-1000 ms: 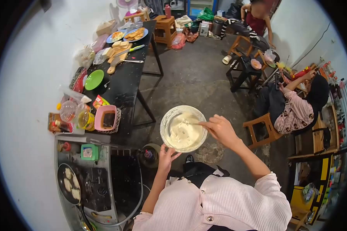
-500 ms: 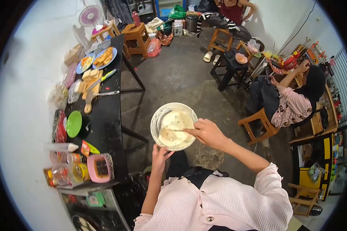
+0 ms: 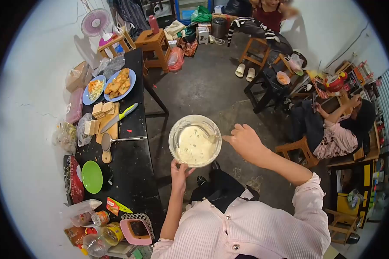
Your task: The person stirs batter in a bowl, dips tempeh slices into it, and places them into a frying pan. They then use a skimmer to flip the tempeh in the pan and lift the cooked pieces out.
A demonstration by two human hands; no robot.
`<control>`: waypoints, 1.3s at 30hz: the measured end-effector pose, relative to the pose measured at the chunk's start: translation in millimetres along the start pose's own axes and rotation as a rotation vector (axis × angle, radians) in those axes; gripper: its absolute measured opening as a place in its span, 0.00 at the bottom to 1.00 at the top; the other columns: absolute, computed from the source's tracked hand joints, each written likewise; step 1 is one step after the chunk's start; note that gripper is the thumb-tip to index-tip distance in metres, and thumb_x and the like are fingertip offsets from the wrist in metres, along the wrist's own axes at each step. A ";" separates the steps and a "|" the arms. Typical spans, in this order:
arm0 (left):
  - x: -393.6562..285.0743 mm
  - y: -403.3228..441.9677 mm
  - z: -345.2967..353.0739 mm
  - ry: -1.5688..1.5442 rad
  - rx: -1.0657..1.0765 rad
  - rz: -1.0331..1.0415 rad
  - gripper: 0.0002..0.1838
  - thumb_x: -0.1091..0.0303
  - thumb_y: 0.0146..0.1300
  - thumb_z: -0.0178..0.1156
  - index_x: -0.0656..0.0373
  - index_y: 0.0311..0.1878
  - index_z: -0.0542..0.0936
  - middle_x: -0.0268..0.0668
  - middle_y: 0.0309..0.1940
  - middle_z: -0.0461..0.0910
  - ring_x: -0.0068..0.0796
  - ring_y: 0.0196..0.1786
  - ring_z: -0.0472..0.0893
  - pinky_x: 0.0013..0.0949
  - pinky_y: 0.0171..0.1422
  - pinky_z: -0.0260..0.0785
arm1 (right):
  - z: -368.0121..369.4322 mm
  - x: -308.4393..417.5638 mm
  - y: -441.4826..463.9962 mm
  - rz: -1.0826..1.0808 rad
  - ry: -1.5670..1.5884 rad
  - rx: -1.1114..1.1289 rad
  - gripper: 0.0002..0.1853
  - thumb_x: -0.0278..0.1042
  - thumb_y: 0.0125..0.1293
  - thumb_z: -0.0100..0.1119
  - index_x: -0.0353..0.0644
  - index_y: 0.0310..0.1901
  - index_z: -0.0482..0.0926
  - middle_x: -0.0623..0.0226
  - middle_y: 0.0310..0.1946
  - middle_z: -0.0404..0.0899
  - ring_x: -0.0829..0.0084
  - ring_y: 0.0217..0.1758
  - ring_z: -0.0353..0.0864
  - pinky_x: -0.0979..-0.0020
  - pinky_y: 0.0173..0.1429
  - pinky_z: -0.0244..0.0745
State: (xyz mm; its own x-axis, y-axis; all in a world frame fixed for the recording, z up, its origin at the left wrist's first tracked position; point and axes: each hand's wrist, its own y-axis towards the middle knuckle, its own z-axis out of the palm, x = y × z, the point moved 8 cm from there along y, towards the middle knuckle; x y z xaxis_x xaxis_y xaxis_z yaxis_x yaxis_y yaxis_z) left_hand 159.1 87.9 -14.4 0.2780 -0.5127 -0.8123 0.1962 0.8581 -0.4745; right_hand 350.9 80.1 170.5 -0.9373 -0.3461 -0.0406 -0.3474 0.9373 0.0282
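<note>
My left hand [image 3: 180, 175] grips the near rim and side of a round bowl [image 3: 173, 149], holding it up over the floor. Pale, creamy batter [image 3: 194, 144] with small green bits lies in the bowl. My right hand [image 3: 248, 144] is closed on the handle of a spoon [image 3: 215, 137] at the bowl's right side. The spoon's head is coated with batter or sunk in it, so its shape is hard to make out.
The black table [image 3: 129, 172] on the left carries a cutting board [image 3: 112, 129] with tempeh-like slices, a knife [image 3: 124, 115], a ladle [image 3: 116, 139], plates of fried food [image 3: 120, 84] and a green bowl [image 3: 92, 177]. One person [image 3: 333, 129] sits at right; another [image 3: 270, 17] is at the back.
My right hand and the spoon have moved right, from the bowl's middle to its right rim. My view has shifted, so the table shows further right and lower.
</note>
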 end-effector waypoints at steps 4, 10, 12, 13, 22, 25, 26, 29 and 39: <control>-20.3 38.1 -9.8 -0.070 -0.047 -0.017 0.13 0.76 0.57 0.48 0.59 0.45 0.61 0.40 0.44 0.69 0.31 0.45 0.75 0.38 0.48 0.74 | -2.9 -9.0 49.6 -0.081 0.186 -0.002 0.08 0.26 0.44 0.56 0.44 0.29 0.80 0.67 0.20 0.76 0.68 0.33 0.73 0.68 0.37 0.67; -56.7 97.1 -16.5 -0.181 -0.160 0.080 0.12 0.76 0.57 0.47 0.59 0.44 0.61 0.38 0.40 0.71 0.30 0.41 0.77 0.37 0.46 0.75 | -9.3 -45.7 161.9 -0.111 0.334 -0.247 0.10 0.30 0.52 0.53 0.46 0.36 0.80 0.68 0.20 0.75 0.68 0.30 0.72 0.68 0.33 0.67; -67.1 114.3 -13.5 -0.210 -0.196 0.087 0.11 0.76 0.57 0.47 0.58 0.43 0.61 0.37 0.39 0.71 0.28 0.40 0.77 0.36 0.46 0.75 | 15.4 -54.1 199.5 -0.142 0.296 -0.310 0.11 0.30 0.51 0.54 0.46 0.37 0.80 0.67 0.20 0.75 0.68 0.29 0.72 0.69 0.33 0.67; -74.0 124.1 -11.3 -0.231 -0.201 0.092 0.11 0.76 0.57 0.47 0.58 0.43 0.61 0.37 0.39 0.71 0.27 0.39 0.77 0.36 0.46 0.75 | 24.0 -57.1 215.0 -0.155 0.277 -0.341 0.11 0.31 0.50 0.54 0.46 0.37 0.79 0.67 0.20 0.75 0.68 0.29 0.72 0.69 0.32 0.67; -102.5 161.1 -48.2 -0.472 -0.447 0.187 0.09 0.73 0.59 0.44 0.58 0.44 0.61 0.40 0.42 0.71 0.30 0.42 0.77 0.38 0.48 0.73 | 51.6 -13.1 284.1 -0.704 0.613 -0.070 0.20 0.28 0.52 0.55 0.48 0.50 0.74 0.68 0.23 0.65 0.69 0.27 0.64 0.71 0.34 0.65; -96.9 133.6 -81.3 -0.492 -0.630 0.216 0.10 0.71 0.60 0.45 0.58 0.45 0.61 0.41 0.45 0.71 0.33 0.45 0.77 0.39 0.49 0.72 | 51.6 8.7 300.5 -0.855 0.508 0.082 0.17 0.30 0.54 0.54 0.47 0.47 0.76 0.71 0.29 0.71 0.70 0.32 0.66 0.71 0.37 0.64; -94.6 120.1 -91.7 -0.498 -0.693 0.223 0.10 0.71 0.60 0.45 0.58 0.45 0.61 0.40 0.45 0.71 0.33 0.45 0.77 0.39 0.49 0.72 | 48.4 16.4 306.6 -0.860 0.631 0.055 0.16 0.31 0.56 0.53 0.48 0.48 0.75 0.70 0.26 0.70 0.69 0.30 0.66 0.69 0.35 0.64; -83.9 75.3 -120.6 -0.486 -0.854 0.222 0.10 0.70 0.60 0.44 0.57 0.44 0.61 0.39 0.45 0.71 0.34 0.47 0.76 0.40 0.48 0.72 | 60.9 45.1 318.8 -0.812 0.821 0.123 0.15 0.31 0.58 0.52 0.47 0.48 0.75 0.69 0.23 0.69 0.67 0.28 0.66 0.69 0.34 0.64; -23.0 -5.0 -175.6 -0.787 -1.277 0.417 0.12 0.73 0.58 0.48 0.58 0.44 0.60 0.41 0.45 0.67 0.36 0.47 0.73 0.41 0.52 0.72 | 188.9 187.9 320.3 -0.468 1.506 0.808 0.18 0.37 0.68 0.39 0.37 0.55 0.68 0.76 0.23 0.63 0.82 0.28 0.62 0.81 0.36 0.62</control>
State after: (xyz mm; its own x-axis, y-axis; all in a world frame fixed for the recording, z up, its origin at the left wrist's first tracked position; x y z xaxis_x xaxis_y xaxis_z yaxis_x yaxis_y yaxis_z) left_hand -13.4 100.2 -52.8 0.5924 0.2256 -0.7734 -0.8056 0.1819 -0.5639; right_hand 68.9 322.9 -16.8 -0.1459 0.1368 0.9798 -0.9051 0.3814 -0.1880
